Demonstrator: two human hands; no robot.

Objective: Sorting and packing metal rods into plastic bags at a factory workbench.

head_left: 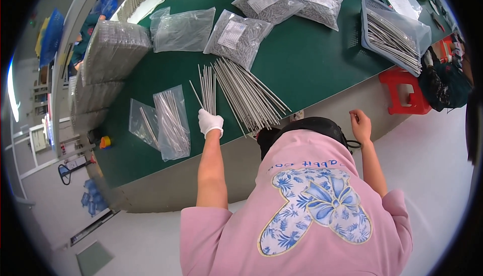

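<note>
Gripping the lower ends of a small bundle of thin, straight, silver-grey metal rods (208, 89), the left hand (210, 123) is wearing a white glove, and its fingers seem to be closing around these ends. The bundle is lying on the dark green surface (312, 67), near its front edge. Its rods are looking round and slim, with a dull shine, and they are spreading a little at the top; one rod is leaning apart to the left.

Just to the right, a larger pile of similar silver-grey metal rods (249, 95) is lying like an open fan. Its upper ends are meeting a clear plastic bag of short grey metal pieces (247, 43), while its lower ends are pointing unevenly toward the front edge.

To the left of the glove, a clear plastic bag with silver rods (172, 122) is overlapping a flatter clear bag with a few rods (142, 124). Farther right, a blue-grey plastic basket (364, 28) is holding many more rods, which are resting in it at a slant.

The bare right hand (360, 125) is hanging beyond the surface, its fingers curling inward; I cannot tell if they are closing completely.
</note>
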